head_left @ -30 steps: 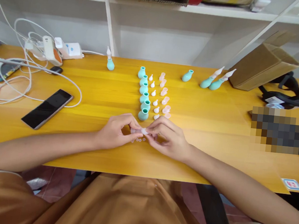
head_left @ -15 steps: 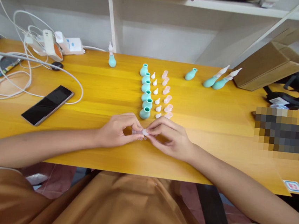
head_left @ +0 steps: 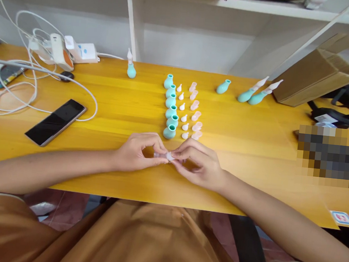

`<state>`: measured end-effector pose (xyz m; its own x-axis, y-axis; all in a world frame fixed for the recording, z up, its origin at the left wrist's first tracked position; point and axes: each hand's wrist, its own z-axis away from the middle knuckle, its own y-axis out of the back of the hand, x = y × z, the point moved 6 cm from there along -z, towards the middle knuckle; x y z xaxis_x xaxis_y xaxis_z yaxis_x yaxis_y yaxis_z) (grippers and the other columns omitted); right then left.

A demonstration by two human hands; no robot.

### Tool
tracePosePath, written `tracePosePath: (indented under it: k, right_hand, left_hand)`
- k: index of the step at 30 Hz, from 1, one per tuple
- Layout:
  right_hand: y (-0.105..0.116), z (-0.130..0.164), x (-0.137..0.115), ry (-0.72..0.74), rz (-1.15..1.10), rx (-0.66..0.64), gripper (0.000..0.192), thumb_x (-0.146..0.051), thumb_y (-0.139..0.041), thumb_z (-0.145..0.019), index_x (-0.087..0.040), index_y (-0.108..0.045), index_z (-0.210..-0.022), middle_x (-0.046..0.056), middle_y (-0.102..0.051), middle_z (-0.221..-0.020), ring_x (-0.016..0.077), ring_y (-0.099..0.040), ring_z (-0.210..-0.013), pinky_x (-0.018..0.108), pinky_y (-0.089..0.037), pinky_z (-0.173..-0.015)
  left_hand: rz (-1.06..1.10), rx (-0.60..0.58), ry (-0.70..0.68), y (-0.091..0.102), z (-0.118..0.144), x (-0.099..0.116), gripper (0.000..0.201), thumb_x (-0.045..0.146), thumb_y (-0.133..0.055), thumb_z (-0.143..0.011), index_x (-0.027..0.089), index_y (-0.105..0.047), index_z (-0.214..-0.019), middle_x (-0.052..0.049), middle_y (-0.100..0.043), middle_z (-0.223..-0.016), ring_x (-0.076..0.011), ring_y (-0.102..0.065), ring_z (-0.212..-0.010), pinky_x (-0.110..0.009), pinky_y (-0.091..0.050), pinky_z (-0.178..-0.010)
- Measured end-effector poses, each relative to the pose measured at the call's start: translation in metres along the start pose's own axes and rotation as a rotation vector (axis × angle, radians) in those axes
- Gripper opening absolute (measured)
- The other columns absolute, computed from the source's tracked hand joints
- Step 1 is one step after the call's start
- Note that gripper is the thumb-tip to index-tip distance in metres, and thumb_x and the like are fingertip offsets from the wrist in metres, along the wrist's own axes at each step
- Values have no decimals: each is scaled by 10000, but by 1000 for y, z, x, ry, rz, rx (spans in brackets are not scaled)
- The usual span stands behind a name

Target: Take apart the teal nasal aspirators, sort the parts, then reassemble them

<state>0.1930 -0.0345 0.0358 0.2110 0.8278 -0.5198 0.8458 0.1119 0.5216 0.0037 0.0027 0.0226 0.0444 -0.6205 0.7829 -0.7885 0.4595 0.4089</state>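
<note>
My left hand [head_left: 137, 152] and my right hand [head_left: 201, 163] meet near the table's front edge, both pinched closed. Between the left fingertips is a small translucent connector [head_left: 157, 155]; the right fingertips pinch a small white nozzle tip [head_left: 169, 156] against its end. Fingers partly hide both pieces. Just beyond them runs a column of open-necked turquoise bulbs [head_left: 169, 132]. Beside it lie several small white tips [head_left: 185, 126] and a column of pale pink connectors [head_left: 196, 126].
One bulb with its nozzle [head_left: 131, 70] stands at the back left. Two more such bulbs [head_left: 258, 98] and a bare bulb [head_left: 222, 87] lie at the back right. A phone [head_left: 55, 123], white cables and a power strip [head_left: 87, 53] occupy the left; a cardboard box [head_left: 315, 76] leans at right.
Both hands stay in nearly the same place, pinching the small pieces together. The right fingers have shifted very slightly; the rows on the table are unchanged.
</note>
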Motion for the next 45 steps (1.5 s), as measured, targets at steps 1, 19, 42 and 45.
tracePosePath:
  k: [1, 19, 42, 45]
  right_hand:
    - [0, 0, -1, 5, -1, 1, 187, -88, -760, -986, -216, -723, -1118, 74, -737, -999, 182, -767, -870, 303, -667, -722]
    - [5, -7, -2, 61, 154, -92, 278, -80, -692, -1017, -238, -679, -1246, 95, -735, -1086, 220, -748, -996, 354, -662, -801]
    - [14, -14, 1, -83, 162, -110, 450, -351, -572, -1148, -220, -465, -732, -41, -481, -666, 114, -430, -580, 264, -323, -571]
    - [9, -15, -5, -58, 162, -99, 458, -372, -551, -1160, -221, -463, -738, -40, -481, -664, 112, -433, -578, 260, -317, -567]
  left_hand:
    - [7, 0, -7, 0, 0, 1, 209, 256, -855, -944, 216, -670, -855, -61, -821, -941, -185, -772, -859, -336, -608, -794]
    - [-37, 56, 91, 0, -2, -4, 207, 331, -846, -963, 209, -683, -1000, -51, -795, -963, -180, -764, -865, -322, -603, -810]
    - [-17, 12, 99, 2, -1, 0, 223, 364, -833, -972, 199, -715, -1063, -31, -802, -945, -160, -754, -827, -278, -579, -768]
    - [-11, 5, 78, 2, 0, 0, 226, 365, -844, -963, 200, -728, -1063, -38, -811, -978, -167, -762, -874, -284, -580, -803]
